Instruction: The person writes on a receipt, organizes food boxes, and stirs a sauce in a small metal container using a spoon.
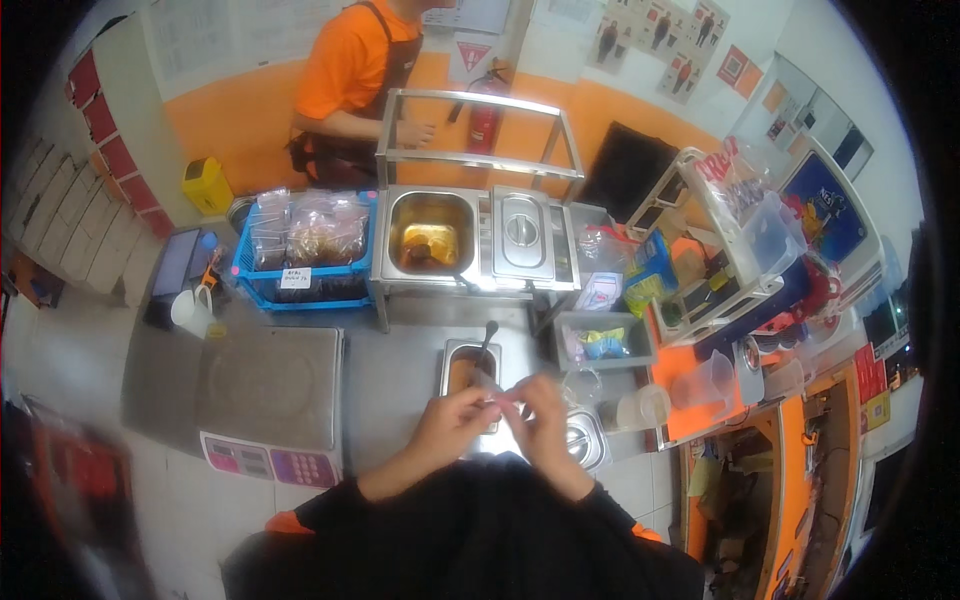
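My left hand (459, 421) and my right hand (538, 420) meet in front of my chest, fingertips pinched on a small clear plastic bag (489, 384). Blur and my fingers hide much of that bag. Just beyond them, partly covered by the hands, a narrow steel food pan (450, 366) of brown contents stands on the steel table (390, 390). The handle of a spoon or ladle (489, 334) sticks up from this pan. Close by my right wrist lies a steel pan lid (581, 439).
A digital scale (270, 390) sits at left, behind it a blue basket (304, 300) of filled bags. Ahead stands a steel warmer with an uncovered pan (433, 232) and a lidded one (523, 232). A grey tray (606, 341) and plastic jugs (701, 386) are at right. Across stands a person (352, 75).
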The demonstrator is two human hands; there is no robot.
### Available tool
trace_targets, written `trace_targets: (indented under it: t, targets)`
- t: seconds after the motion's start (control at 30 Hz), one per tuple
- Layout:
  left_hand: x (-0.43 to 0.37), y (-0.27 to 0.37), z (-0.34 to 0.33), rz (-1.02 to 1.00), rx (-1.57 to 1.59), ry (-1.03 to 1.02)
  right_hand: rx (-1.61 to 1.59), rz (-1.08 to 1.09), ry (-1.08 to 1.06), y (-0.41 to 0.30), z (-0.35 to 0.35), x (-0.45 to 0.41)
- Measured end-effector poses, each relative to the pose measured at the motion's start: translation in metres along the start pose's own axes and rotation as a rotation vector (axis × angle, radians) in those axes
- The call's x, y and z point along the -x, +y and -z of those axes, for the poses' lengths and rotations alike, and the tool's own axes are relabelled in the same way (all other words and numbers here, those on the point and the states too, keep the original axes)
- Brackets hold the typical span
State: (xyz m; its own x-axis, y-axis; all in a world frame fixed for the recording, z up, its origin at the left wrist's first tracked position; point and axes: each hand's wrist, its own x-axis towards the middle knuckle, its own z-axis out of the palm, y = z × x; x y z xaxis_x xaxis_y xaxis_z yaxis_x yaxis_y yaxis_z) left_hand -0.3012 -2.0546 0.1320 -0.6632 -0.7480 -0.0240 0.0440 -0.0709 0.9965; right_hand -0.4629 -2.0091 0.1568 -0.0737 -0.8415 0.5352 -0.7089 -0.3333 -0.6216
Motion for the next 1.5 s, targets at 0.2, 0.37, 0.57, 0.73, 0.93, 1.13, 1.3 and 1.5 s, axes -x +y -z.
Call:
trace_targets:
  t: [0.2, 0.37, 0.57, 0.73, 0.93, 1.13, 1.3, 1.5]
  targets:
    - [0.004, -0.029, -0.004, 0.027, 0.205, 0.103, -0.208, -0.263, -0.092, -0.003, -0.011, 0.019]
    - [0.011, -0.044, 0.001, 0.066, 0.344, 0.14, -0.293, -0.333, -0.191, -0.001, -0.011, 0.021]
    - [0.009, -0.061, -0.002, -0.115, -0.107, 0.29, -0.243, -0.276, -0.095, -0.007, -0.011, 0.028]
    - [0.012, -0.025, -0.008, -0.251, -0.471, 0.294, 0.162, -0.168, -0.178, -0.008, -0.012, 0.041]
    - [0.01, -0.016, -0.014, -0.392, -0.863, 0.248, 0.339, -0.116, -0.289, -0.001, -0.008, 0.044]
    - [0.01, -0.013, -0.015, -0.202, -0.894, 0.206, 0.344, -0.119, -0.254, 0.008, -0.017, 0.052]
    - [0.006, -0.029, -0.007, -0.151, -0.711, 0.152, 0.352, -0.034, -0.288, 0.007, -0.014, 0.047]
    - [0.003, -0.025, -0.007, -0.329, -0.776, 0.096, 0.311, -0.1, -0.261, -0.002, -0.011, 0.043]
